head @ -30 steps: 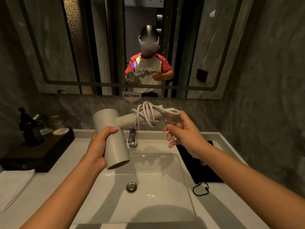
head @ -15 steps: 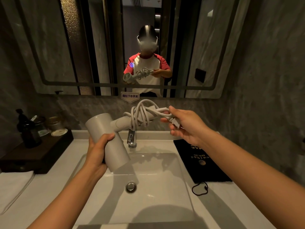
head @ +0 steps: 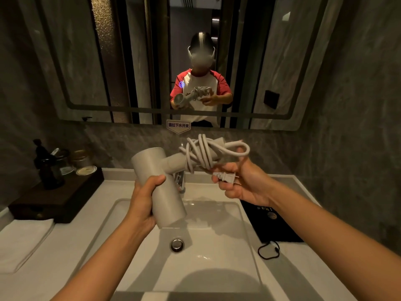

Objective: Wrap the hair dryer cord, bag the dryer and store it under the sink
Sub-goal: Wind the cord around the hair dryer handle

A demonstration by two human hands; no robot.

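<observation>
My left hand [head: 144, 200] grips the barrel of a pale grey hair dryer [head: 160, 187] above the sink [head: 217, 246]. Its handle points right, with the white cord [head: 201, 154] coiled around it in several turns. A loose loop of cord sticks out to the right. My right hand [head: 245, 185] pinches the white plug [head: 225, 177] at the cord's end, just below the handle. A black drawstring bag [head: 273, 224] lies flat on the counter to the right of the sink, partly behind my right forearm.
A chrome tap [head: 181, 181] stands behind the dryer. A dark wooden tray [head: 56, 198] with a black bottle [head: 48, 168] and jars sits at the left. A folded white towel [head: 21, 242] lies in front of it. A mirror [head: 86, 61] covers the wall.
My right hand has come down and taken hold of the plug below the handle. The dryer has shifted slightly towards the middle.
</observation>
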